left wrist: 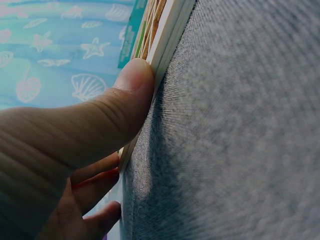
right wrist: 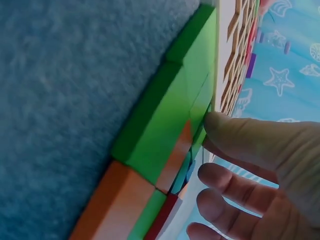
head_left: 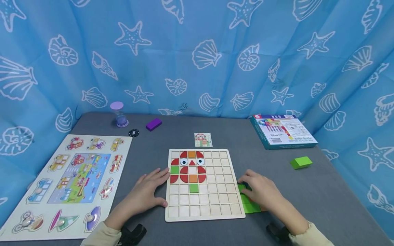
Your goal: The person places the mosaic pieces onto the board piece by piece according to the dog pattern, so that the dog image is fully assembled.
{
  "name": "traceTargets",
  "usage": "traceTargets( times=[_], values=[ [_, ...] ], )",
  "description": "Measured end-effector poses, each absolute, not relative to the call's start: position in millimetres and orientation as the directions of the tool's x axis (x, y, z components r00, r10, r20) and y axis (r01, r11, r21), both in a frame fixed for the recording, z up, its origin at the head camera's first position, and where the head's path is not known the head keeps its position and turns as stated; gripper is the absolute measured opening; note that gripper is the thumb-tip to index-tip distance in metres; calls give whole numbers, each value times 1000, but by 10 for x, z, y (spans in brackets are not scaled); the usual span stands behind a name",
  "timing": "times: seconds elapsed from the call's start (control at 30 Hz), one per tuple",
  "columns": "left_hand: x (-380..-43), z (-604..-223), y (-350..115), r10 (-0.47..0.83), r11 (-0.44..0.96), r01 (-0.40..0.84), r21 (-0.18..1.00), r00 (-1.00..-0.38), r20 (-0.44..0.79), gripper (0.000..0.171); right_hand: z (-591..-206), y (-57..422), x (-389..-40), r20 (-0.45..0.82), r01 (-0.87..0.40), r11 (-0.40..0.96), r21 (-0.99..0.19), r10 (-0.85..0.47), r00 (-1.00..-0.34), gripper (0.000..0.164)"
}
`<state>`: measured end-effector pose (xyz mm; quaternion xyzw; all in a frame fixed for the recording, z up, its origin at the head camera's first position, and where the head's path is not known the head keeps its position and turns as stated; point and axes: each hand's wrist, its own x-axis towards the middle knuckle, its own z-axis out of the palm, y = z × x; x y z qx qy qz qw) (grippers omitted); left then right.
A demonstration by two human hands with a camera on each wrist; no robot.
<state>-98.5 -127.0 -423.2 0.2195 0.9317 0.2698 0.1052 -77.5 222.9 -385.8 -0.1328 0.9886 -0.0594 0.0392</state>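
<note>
A wooden grid board [head_left: 215, 198] lies flat before me, with red, orange and green tiles and two eye tiles [head_left: 183, 162] set in its upper left part. My left hand [head_left: 149, 191] rests at the board's left edge, fingers extended. Its thumb [left wrist: 132, 82] presses the side in the left wrist view. My right hand [head_left: 261, 189] is at the board's right side, over a group of green blocks [head_left: 250, 205]. In the right wrist view, its thumb and index finger pinch a green block [right wrist: 199, 137], partly hidden by the thumb. Orange, red and blue blocks lie beside it.
A picture card [head_left: 203, 140] lies beyond the board. To the left is a vehicle puzzle [head_left: 123, 150], with an hourglass [head_left: 119, 116], a black chip [head_left: 133, 133] and a purple block [head_left: 153, 124] farther back. A box [head_left: 283, 131] and a green block [head_left: 301, 162] are at right.
</note>
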Motion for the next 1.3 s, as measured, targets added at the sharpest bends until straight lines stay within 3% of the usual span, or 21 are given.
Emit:
traceTargets(
  times=[0.23, 0.5, 0.63, 0.9, 1.3],
  values=[
    [-987, -4237, -1270, 467, 756, 355, 549, -881, -74, 87, -3864, 2270, -806, -82, -272, 953, -134, -284, -955, 24],
    [-990, -4231, -1267, 474, 752, 366, 548, -878, -65, 86, -3783, 2086, -800, -3, -309, 941, -135, -312, -950, 24],
    [-990, -4225, -1266, 472, 753, 363, 549, -879, -66, 86, -3733, 1778, -773, 56, -431, 892, -136, -427, -902, 22],
    [-983, -4233, -1261, 465, 762, 360, 539, -882, -69, 87, -3825, 1241, -732, 44, -609, 777, -155, -611, -790, 27],
    [-973, -4220, -1258, 459, 762, 359, 539, -886, -59, 86, -3872, 1091, -760, 43, -642, 754, -140, -643, -765, 28]
  ],
)
